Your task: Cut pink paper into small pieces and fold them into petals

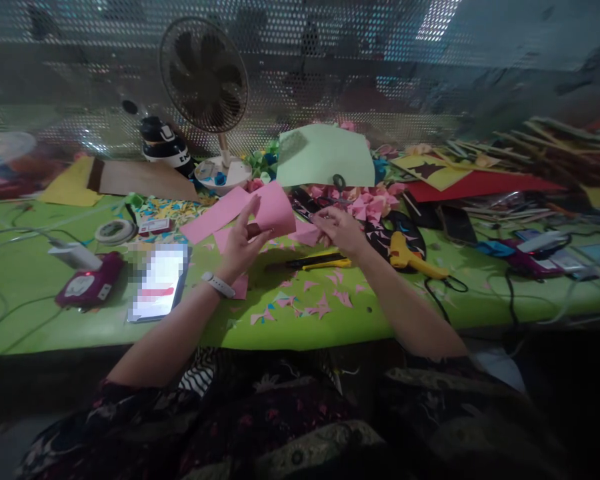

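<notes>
A curved sheet of pink paper is gripped between the thumb and fingers of my left hand, raised a little above the table. My right hand is to its right, its fingers bent together at a smaller pink paper piece; what they pinch is too small to make out. Another pink strip lies behind my left hand. Beneath my right hand rests a yellow and black cutter knife. Pink paper scraps are strewn on the green tabletop in front.
A lit phone and a tape roll lie left. To the right is a yellow glue gun with its cord. Behind stand a fan, a bottle and a pale green sheet, with scissors near it.
</notes>
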`<action>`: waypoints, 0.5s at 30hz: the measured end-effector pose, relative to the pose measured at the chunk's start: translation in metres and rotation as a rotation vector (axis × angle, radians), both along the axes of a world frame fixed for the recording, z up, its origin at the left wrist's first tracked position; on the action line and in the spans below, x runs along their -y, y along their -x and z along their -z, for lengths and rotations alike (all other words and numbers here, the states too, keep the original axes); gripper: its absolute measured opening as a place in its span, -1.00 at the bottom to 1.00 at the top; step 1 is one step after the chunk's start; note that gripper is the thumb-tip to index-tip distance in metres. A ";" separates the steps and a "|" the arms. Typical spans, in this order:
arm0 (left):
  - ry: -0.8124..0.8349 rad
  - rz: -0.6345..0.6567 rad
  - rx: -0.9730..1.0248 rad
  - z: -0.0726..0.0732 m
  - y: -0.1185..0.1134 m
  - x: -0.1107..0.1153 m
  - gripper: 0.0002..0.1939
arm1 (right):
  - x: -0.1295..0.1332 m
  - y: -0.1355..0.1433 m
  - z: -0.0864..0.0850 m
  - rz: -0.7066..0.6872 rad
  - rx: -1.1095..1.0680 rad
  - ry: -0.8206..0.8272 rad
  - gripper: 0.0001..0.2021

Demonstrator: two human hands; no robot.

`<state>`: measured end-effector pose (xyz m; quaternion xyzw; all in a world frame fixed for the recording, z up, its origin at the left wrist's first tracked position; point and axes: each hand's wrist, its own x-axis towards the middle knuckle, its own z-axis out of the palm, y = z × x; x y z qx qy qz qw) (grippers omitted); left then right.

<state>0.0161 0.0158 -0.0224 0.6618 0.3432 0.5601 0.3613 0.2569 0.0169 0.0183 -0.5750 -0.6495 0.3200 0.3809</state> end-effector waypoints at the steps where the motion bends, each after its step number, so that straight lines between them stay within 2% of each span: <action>1: -0.032 0.009 -0.056 0.001 -0.001 0.001 -0.21 | 0.005 0.006 -0.002 -0.080 -0.157 0.039 -0.51; 3: -0.071 0.034 -0.140 0.003 -0.003 0.004 -0.18 | 0.014 0.018 -0.004 -0.180 -0.343 0.080 -0.42; 5: -0.074 0.039 -0.147 0.003 -0.006 0.006 -0.17 | 0.021 0.025 -0.005 -0.203 -0.394 0.053 -0.48; 8: 0.023 -0.001 0.055 0.000 -0.007 0.008 -0.22 | 0.027 0.028 -0.002 -0.209 -0.367 -0.100 -0.58; 11: 0.357 0.035 0.328 -0.007 -0.006 0.006 -0.45 | 0.028 0.027 0.001 -0.245 -0.308 -0.255 -0.65; 13: 0.603 0.096 0.433 -0.011 -0.005 0.005 -0.52 | 0.028 0.027 0.003 -0.287 -0.259 -0.283 -0.67; 15: 0.707 0.140 0.481 -0.012 -0.005 0.006 -0.56 | 0.030 0.028 0.004 -0.323 -0.225 -0.268 -0.66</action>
